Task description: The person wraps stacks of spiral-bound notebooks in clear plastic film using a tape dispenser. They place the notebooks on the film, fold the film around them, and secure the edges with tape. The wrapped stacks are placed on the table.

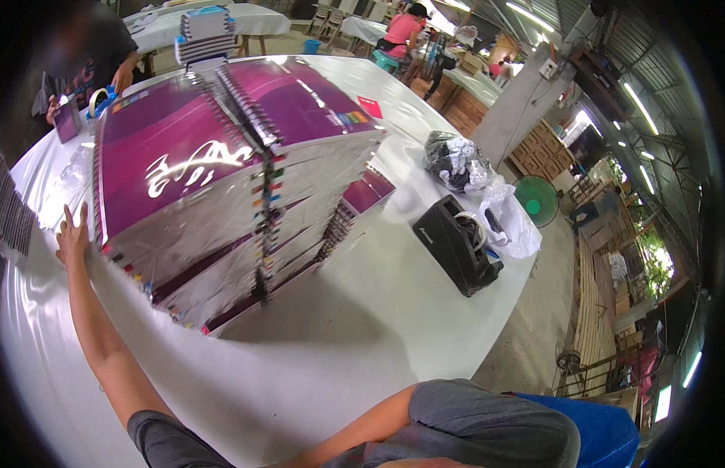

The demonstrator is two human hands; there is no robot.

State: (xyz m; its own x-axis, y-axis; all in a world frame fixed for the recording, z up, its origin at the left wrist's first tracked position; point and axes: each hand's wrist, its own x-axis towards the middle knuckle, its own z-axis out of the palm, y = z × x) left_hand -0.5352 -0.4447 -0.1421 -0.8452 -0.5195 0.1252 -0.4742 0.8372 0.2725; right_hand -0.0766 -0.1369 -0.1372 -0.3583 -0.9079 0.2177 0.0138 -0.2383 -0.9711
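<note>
The tall stack of purple spiral-bound paper notebooks (222, 164) has glossy, light-catching covers and wire coils along the edges. The white desk (339, 343) looks smooth and shiny; the black tape dispenser (456, 246) is matt plastic.

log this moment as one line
left hand: flat on table, beside notebook stack | right hand: out of view | tape dispenser: right of stack

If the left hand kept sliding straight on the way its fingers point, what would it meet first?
The left hand, flat on the white table, points up the table beside the tall stack of purple spiral-bound notebooks. Crumpled clear plastic wrap probably comes first, though depth is unclear.
</note>
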